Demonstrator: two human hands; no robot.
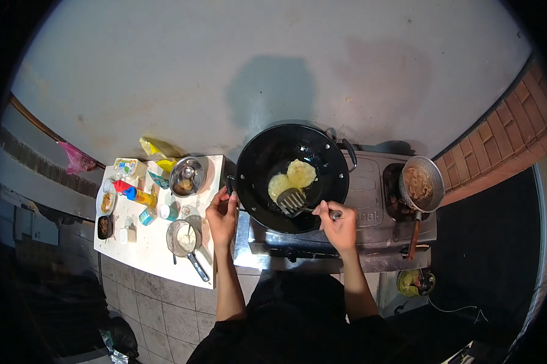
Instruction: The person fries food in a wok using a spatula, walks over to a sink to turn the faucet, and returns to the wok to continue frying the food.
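Note:
My right hand [338, 227] is closed around the handle of a slotted spatula [292, 202]. The spatula's dark blade touches the lower of two pale yellow fried patties [301, 173], which lie side by side and touch in a black wok [255, 161]. Oil glistens on the wok's inner wall. At the wok's left side, my left hand [222, 217] grips the black loop handle [230, 184] with thumb and fingers. The wok stands on the left part of a gas stove [367, 173].
A saucepan [421, 185] with brown food sits on the right burner, its wooden handle pointing towards me. On the white table [188, 274] at left stand a steel bowl [186, 177], a small pan [184, 237] with white batter, and several bottles. A brick edge [498, 139] rises at right.

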